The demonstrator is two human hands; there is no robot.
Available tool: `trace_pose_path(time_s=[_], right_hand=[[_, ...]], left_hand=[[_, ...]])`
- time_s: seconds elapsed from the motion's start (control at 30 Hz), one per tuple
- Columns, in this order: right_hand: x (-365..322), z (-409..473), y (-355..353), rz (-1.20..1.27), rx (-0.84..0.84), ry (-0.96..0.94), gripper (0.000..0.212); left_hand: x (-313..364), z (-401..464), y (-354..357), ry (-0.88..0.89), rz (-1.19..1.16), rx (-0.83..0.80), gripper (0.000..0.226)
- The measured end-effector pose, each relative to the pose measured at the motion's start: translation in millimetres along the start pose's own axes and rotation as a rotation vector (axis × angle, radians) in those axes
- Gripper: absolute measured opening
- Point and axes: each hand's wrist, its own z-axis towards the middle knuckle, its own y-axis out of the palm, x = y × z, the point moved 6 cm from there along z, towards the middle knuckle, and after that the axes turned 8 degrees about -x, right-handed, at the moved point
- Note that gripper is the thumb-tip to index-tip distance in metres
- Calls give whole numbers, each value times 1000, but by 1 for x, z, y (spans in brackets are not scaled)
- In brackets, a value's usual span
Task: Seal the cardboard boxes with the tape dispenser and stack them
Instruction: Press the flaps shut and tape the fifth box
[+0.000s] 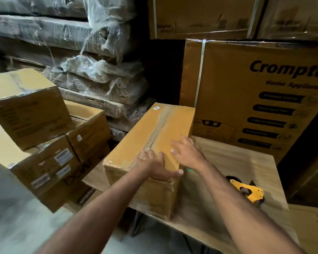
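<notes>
A long cardboard box (pixel 136 143) lies on the wooden table (pixel 237 171), a strip of clear tape running along its top seam. My left hand (pixel 154 166) lies flat on the near end of the box top, thumb over the near right edge. My right hand (pixel 186 153) hovers with spread fingers just above the right side of the box top; contact is unclear through the blur. The yellow tape dispenser (pixel 248 190) lies on the table to the right of the box, held by neither hand.
A pile of taped cardboard boxes (pixel 31 125) stands at the left, beside the table. Large printed cartons (pixel 255 98) rise behind the table at the right. Plastic-wrapped flat packs (pixel 90 61) fill the back left. Grey floor shows at the lower left.
</notes>
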Motion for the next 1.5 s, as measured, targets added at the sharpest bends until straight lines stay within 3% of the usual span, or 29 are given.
trace_pose_path(time_s=[0.07,0.13,0.23,0.3,0.37,0.43,0.53,0.6,0.67,0.77,1.0,1.1,1.17,1.23,1.27,1.33,1.4,1.5], right_hand=[[8,5,18,36,-49,-10,47],[6,3,25,-3,53,-12,45],[-29,-11,31,-127,82,-98,46],[-55,-17,34,-32,4,-251,44],[-62,-18,33,160,-18,-318,40],[-43,-14,25,333,159,-238,37],[8,-9,17,394,363,81,44],[32,-2,18,231,278,206,60],[41,1,27,57,140,199,68],[37,1,36,-67,69,146,77],[27,6,42,-136,-17,97,87],[27,2,47,58,23,105,81],[33,-17,60,337,199,206,71],[55,-48,91,450,327,424,68],[69,-64,109,443,321,552,71],[101,-94,141,373,229,805,80],[134,-120,159,339,163,1025,77],[169,-148,171,439,141,1210,73]], left_hand=[[9,4,14,-26,-3,54,125],[4,0,10,-6,75,65,122],[-42,-6,-6,-17,266,-87,118],[-88,-15,-20,-159,345,-93,114],[-115,-25,-27,-276,354,-1,100],[-106,-19,-26,-198,237,99,93],[-62,1,-11,53,112,258,93],[-49,14,2,88,111,364,91],[-52,26,19,75,146,420,96],[-72,39,17,17,200,455,104],[-94,64,-5,-107,135,353,103],[-86,59,-4,-123,59,346,102],[-55,51,-1,8,-42,454,97],[0,42,11,247,-28,559,89],[30,39,23,364,-3,520,85],[82,41,54,519,39,281,74],[114,44,83,575,93,79,68],[132,49,104,614,96,-20,63]])
